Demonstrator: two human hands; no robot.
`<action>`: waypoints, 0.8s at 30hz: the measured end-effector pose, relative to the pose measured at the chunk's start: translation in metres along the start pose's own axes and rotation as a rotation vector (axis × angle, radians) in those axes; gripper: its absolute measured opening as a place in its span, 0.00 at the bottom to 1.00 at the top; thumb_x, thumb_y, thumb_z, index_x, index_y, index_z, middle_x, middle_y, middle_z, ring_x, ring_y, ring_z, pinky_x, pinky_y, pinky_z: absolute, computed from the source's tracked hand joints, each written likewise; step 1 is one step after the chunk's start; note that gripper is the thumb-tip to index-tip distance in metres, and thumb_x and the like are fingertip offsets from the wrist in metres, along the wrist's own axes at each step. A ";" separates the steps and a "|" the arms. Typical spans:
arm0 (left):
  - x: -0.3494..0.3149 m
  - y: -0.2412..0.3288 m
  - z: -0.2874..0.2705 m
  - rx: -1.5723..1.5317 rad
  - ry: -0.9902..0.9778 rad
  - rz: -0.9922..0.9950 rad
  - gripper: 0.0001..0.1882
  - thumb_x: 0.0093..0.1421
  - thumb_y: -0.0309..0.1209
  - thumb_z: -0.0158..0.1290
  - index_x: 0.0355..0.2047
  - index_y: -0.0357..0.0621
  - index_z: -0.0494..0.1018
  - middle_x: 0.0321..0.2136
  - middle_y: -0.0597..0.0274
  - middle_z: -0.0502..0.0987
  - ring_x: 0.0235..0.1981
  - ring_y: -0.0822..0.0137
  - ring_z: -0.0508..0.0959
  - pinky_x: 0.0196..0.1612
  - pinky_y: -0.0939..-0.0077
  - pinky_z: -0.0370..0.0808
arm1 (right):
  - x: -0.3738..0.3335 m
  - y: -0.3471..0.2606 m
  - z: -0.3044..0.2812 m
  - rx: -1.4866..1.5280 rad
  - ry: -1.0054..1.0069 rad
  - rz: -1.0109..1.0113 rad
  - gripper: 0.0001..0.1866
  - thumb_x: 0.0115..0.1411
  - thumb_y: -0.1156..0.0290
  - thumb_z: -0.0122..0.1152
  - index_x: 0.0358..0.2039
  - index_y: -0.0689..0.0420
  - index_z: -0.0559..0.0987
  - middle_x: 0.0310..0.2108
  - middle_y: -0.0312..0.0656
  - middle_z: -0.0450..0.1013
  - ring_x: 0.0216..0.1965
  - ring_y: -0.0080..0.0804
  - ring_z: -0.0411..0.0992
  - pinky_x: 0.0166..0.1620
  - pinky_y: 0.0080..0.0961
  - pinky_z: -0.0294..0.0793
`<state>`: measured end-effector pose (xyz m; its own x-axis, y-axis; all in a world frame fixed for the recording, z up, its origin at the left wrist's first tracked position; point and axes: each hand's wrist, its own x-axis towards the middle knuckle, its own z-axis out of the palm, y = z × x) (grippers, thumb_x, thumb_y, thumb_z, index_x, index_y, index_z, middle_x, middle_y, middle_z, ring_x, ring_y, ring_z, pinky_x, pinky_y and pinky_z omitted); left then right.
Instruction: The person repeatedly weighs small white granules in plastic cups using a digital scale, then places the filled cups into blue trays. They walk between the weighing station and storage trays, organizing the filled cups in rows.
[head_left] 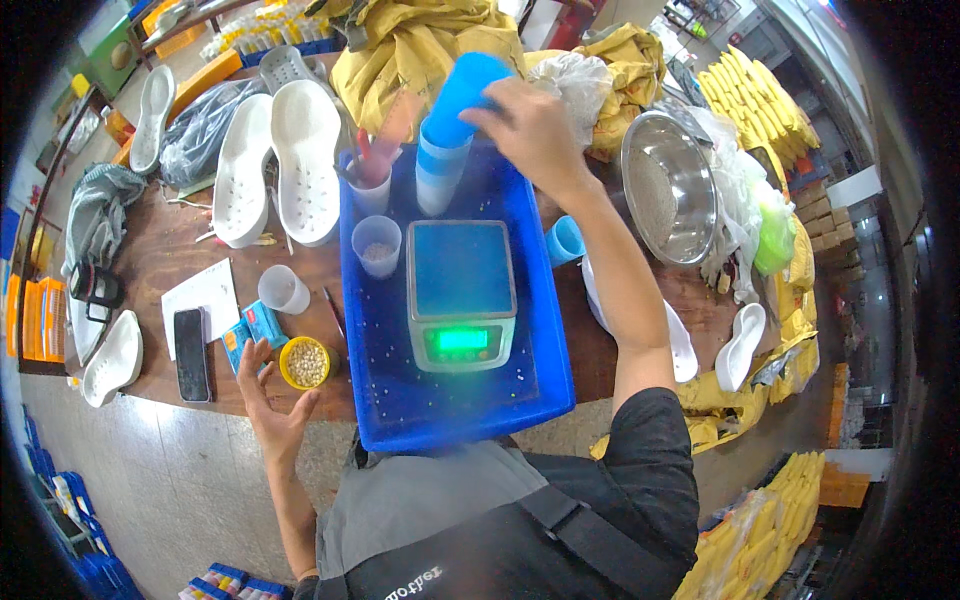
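Observation:
My right hand (pixel 525 125) reaches to the back of the blue tray (pixel 362 405) and grips a blue plastic cup (pixel 465 95). That cup tilts at the top of a stack of blue and whitish cups (pixel 441 170). A digital scale (pixel 461 290) with a lit green display sits in the tray; its platform looks bare. Left of it stands a clear cup (pixel 377 247) with pale granules inside. At the table's front edge my left hand (pixel 275 405) is open, fingers apart, beside a yellow-rimmed tub (pixel 305 362) of cream pellets and some small blue packets (pixel 262 322).
White shoe-sole shapes (pixel 307 165) lie at the back left. A phone (pixel 192 355), a sheet of paper (pixel 205 296) and an empty clear cup (pixel 284 290) are on the left. To the right are a blue cup (pixel 565 240) and a steel bowl (pixel 670 188).

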<state>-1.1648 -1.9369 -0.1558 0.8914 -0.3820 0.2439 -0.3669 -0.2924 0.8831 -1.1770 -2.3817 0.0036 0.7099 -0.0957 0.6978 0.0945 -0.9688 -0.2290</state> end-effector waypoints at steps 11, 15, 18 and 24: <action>0.011 0.010 0.006 0.049 -0.121 0.050 0.59 0.47 0.49 0.74 0.73 0.45 0.53 0.64 0.49 0.68 0.66 0.53 0.68 0.67 0.53 0.65 | -0.120 -0.018 -0.034 1.210 -0.099 1.144 0.09 0.70 0.62 0.59 0.38 0.54 0.76 0.29 0.35 0.72 0.28 0.27 0.72 0.28 0.20 0.70; 0.011 0.007 0.010 0.131 -0.161 0.004 0.57 0.47 0.43 0.75 0.72 0.42 0.55 0.62 0.50 0.71 0.64 0.54 0.70 0.67 0.56 0.65 | -0.143 -0.048 -0.005 0.059 -0.169 -0.022 0.14 0.57 0.63 0.70 0.38 0.54 0.77 0.34 0.42 0.74 0.30 0.40 0.78 0.29 0.32 0.75; 0.012 0.003 0.014 0.029 -0.164 -0.038 0.54 0.47 0.39 0.75 0.70 0.40 0.58 0.60 0.51 0.72 0.63 0.56 0.71 0.67 0.60 0.67 | -0.142 -0.063 -0.008 0.011 -0.302 0.004 0.15 0.57 0.60 0.71 0.38 0.53 0.77 0.37 0.39 0.74 0.30 0.39 0.78 0.30 0.34 0.76; 0.013 -0.001 0.015 0.104 -0.145 0.000 0.47 0.47 0.37 0.76 0.64 0.38 0.66 0.57 0.53 0.74 0.59 0.59 0.73 0.64 0.63 0.69 | -0.153 -0.083 -0.057 -0.047 -0.183 0.010 0.15 0.55 0.65 0.70 0.43 0.51 0.81 0.32 0.38 0.76 0.28 0.37 0.78 0.28 0.31 0.77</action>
<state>-1.1570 -1.9543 -0.1596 0.8466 -0.5021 0.1766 -0.3988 -0.3788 0.8351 -1.3332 -2.3001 -0.0455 0.8261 -0.0663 0.5596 0.0570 -0.9781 -0.2001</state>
